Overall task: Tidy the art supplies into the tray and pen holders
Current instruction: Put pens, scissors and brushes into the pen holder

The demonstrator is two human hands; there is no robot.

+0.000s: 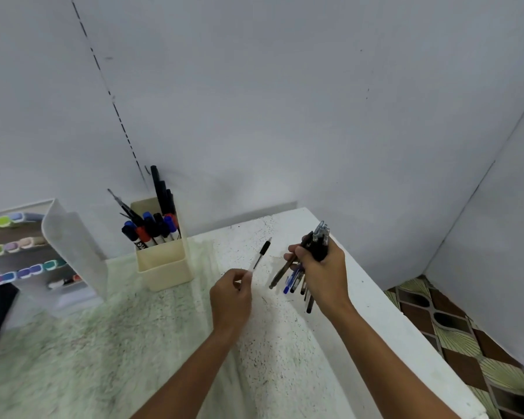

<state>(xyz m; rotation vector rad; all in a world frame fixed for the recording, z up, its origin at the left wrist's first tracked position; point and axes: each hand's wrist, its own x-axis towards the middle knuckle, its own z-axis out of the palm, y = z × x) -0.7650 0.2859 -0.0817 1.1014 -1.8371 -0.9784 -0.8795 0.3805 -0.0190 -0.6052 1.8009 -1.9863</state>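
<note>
Head view showed the left hand (231,293) pinching one clear-barrelled pen (259,256) by its lower end, the black-gripped tip pointing up and away toward the far right. The right hand (322,272) was wrapped round a bundle of pens (310,261), their clicker ends sticking up above the fist and their tips hanging below it over the white table (375,300). The two hands were near each other but apart, and the single pen did not touch the bundle. The cream pen holder (164,261), already stocked with markers, stood to the left of both hands and a little farther back, its opening facing up. The left hand was the nearer one to it. Judging from that, the single pen's long axis would need swinging toward upright and carrying leftward to drop into the holder, while the bundle would have farther to travel. A white tiered rack (73,252) of pastel markers stood at the far left.
</note>
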